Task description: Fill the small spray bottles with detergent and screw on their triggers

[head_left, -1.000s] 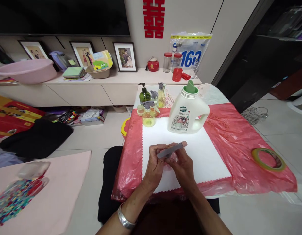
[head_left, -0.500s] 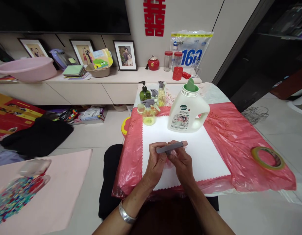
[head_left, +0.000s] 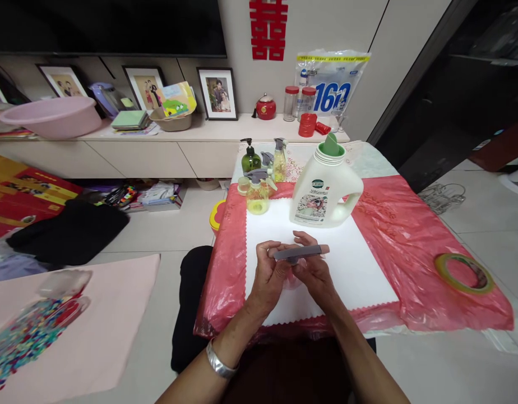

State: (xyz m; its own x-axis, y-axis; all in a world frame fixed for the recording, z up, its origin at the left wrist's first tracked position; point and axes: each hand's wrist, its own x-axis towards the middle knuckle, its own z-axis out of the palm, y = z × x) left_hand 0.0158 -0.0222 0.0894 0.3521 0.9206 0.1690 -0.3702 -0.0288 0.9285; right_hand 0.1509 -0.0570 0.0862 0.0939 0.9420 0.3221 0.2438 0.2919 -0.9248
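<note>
A spray bottle (head_left: 300, 253) with a grey spray head and a clear pinkish body is held between my two hands over a white mat (head_left: 360, 269). My left hand (head_left: 268, 278) is closed around the left side of its head, thumb at the collar. From the right, my right hand (head_left: 317, 276) grips the collar with its thumb, while some of its fingers stretch out behind the head. Much of the bottle's body is hidden by my hands. Just beyond stands a large white detergent jug (head_left: 322, 191) with a green spout.
Several spray bottles with yellowish contents (head_left: 258, 199) and a green pump bottle (head_left: 250, 161) stand at the table's back left. A tape roll (head_left: 442, 269) lies on the red plastic cover (head_left: 380, 210) at right. Colourful small pieces (head_left: 26, 336) lie on a pink surface at left.
The fingers of my right hand have lifted and spread behind the spray head. The head has turned slightly toward level. My view has shifted a little.
</note>
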